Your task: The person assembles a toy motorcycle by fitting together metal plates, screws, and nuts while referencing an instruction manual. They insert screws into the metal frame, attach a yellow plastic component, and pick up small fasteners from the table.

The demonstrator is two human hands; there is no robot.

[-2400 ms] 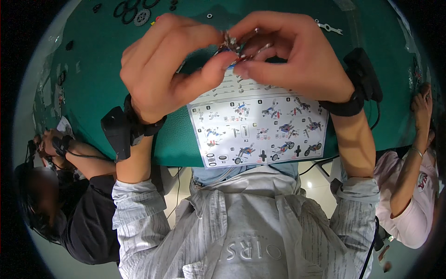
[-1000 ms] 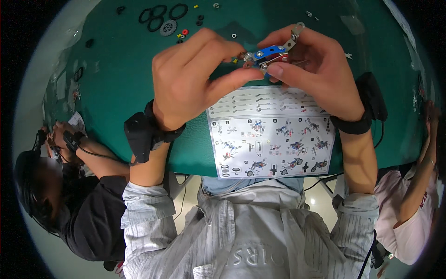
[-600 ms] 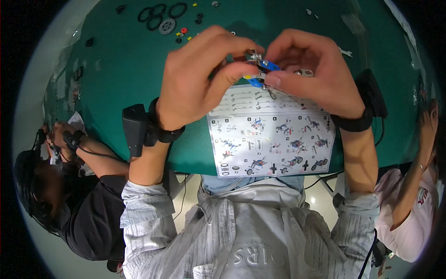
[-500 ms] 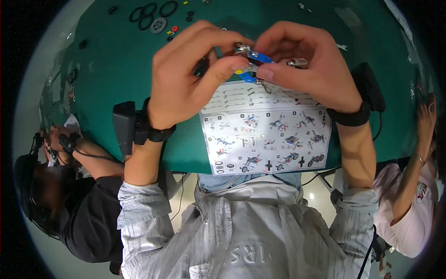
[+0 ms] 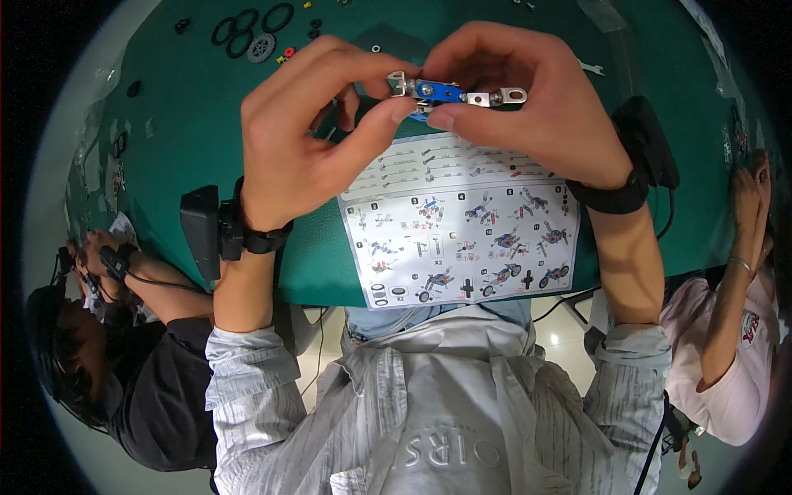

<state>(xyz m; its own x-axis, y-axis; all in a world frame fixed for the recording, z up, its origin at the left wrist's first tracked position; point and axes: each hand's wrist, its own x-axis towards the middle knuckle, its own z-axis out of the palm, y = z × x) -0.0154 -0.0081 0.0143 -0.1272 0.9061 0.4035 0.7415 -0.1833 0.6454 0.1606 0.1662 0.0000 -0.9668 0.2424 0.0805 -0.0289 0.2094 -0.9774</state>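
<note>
Between my two hands is a small model assembly (image 5: 445, 92) of blue strips, silver metal brackets and screws, held above the table. My left hand (image 5: 318, 132) pinches its left end, by a silver bracket, with thumb and forefinger. On the other side my right hand (image 5: 536, 107) grips the blue part from below and behind, its thumb along the near edge. A slotted silver bracket sticks out toward the right palm. Under the hands lies a printed instruction sheet (image 5: 462, 223) with step drawings of a motorcycle model. My fingers hide part of the assembly.
On the green table (image 5: 206, 148), black rubber rings (image 5: 278, 18) and a grey spoked wheel (image 5: 261, 48) lie at the far left, near small red and yellow parts. A small wrench (image 5: 591, 68) rests far right. People sit at both sides, a co-worker's hands (image 5: 749, 198) at the right edge.
The assembly has been turned in my hands, so its blue strip lies nearly level and the slotted bracket shows clearly. Both hands have shifted slightly left in the view.
</note>
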